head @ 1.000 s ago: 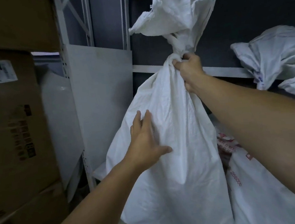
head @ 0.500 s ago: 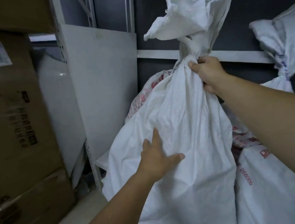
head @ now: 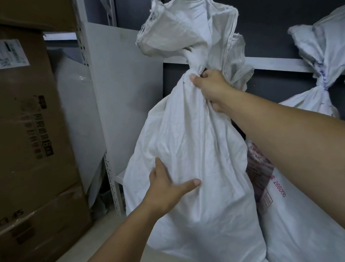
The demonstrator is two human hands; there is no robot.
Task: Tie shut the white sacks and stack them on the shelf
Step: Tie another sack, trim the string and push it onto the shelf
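Beside shelf (head: 265,61), right hand (head: 210,85) gripping sack (head: 188,140) neck

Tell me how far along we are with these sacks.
Done: the held sack is knotted at its neck, and a tied sack stands in the shelving at right. In hand: right hand grips below that neck, left hand presses flat on its side. Left: set it in beside the red-printed sack.

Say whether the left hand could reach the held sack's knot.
Probably yes: left hand rests on the sack below its knot, bare cloth between; only the right hand, gripping the neck, crowds it.
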